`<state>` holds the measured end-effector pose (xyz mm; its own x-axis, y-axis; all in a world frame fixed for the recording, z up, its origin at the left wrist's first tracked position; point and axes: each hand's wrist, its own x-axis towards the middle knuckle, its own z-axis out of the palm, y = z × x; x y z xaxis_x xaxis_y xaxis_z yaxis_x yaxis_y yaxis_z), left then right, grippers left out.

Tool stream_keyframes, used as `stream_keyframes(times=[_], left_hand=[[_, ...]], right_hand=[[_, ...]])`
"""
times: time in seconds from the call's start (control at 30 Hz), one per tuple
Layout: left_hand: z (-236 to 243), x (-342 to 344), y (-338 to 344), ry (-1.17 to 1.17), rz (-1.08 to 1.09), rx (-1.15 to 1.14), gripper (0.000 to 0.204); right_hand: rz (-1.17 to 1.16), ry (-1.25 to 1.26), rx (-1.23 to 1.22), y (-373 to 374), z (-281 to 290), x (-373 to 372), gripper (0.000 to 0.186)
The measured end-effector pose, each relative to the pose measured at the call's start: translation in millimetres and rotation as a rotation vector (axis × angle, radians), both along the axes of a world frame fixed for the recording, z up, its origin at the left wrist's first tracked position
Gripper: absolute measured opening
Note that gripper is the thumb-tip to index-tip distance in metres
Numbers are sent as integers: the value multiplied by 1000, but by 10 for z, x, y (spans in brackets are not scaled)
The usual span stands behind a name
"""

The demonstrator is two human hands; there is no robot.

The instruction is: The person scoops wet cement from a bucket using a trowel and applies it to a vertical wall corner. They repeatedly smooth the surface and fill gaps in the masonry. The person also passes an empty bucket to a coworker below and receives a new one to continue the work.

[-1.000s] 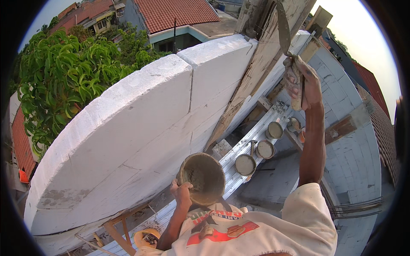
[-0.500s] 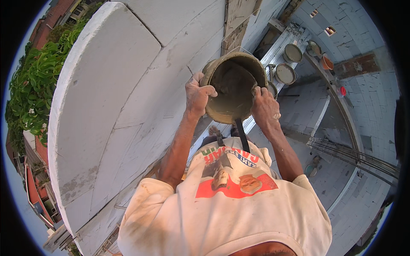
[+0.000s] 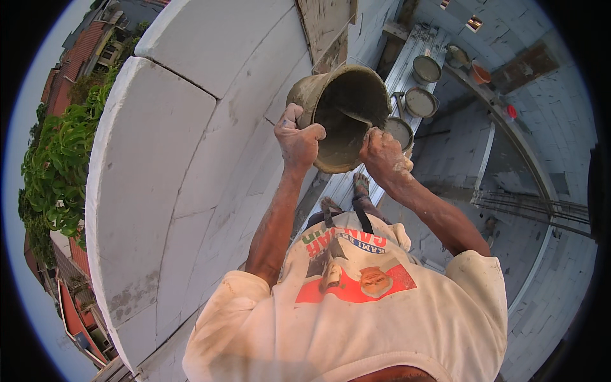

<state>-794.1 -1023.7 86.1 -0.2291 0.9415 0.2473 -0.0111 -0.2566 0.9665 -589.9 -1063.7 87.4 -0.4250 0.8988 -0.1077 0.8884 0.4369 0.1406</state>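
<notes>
A mortar-smeared bucket (image 3: pixel 336 153) is tilted in front of me beside the block wall, its mouth turned toward me. My left hand (image 3: pixel 298 139) is closed on its left side, with the thumb over the rim. My right hand (image 3: pixel 384 154) is closed at the right of the mouth, on what looks like a thin-bladed tool (image 3: pixel 354 116). The curved edge of that blade reaches into the bucket; its handle is hidden in my fist. Dark wet mortar (image 3: pixel 377 109) shows beside the blade. The bucket's wire handle stands up behind the rim.
A pale light-block wall (image 3: pixel 184 159) rises along my left. Below, my feet are on a narrow metal platform (image 3: pixel 340 191). Round containers of grey mortar (image 3: pixel 421 102) stand along it, with an orange bucket (image 3: pixel 480 74) farther right. Steel bars (image 3: pixel 515 205) cross the lower space at right.
The bucket has shifted slightly left and up and tipped more to the right. My right hand has moved left and slightly down, and the blade edge shows more clearly inside.
</notes>
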Motion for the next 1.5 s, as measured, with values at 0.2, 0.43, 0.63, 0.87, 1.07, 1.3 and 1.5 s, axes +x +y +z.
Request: stream_keyframes(times=[0.2,0.43,0.63,0.87,1.07,1.3,1.5], left_hand=[[60,9,-111,209,25,105,27],[214,32,-269,205,-167,269,26],[189,-60,-232,-187,-251,89,27],[23,-1,-398,-529,10,-94,24],[89,-89,-466,-975,206,-201,19],[-452,-454,-1028,-815,469,-364,32],[-834,-474,-1321,-659,551,-453,34]], right_hand=[[-234,139,38,206,286,66,27],[-212,347,-289,132,275,236,18],[9,821,-502,98,-397,575,22],[-283,1074,-689,-207,258,-6,38],[-144,799,-628,-85,1083,142,29],[132,782,-705,413,2797,-66,38],[319,1494,-929,1680,3452,-533,31]])
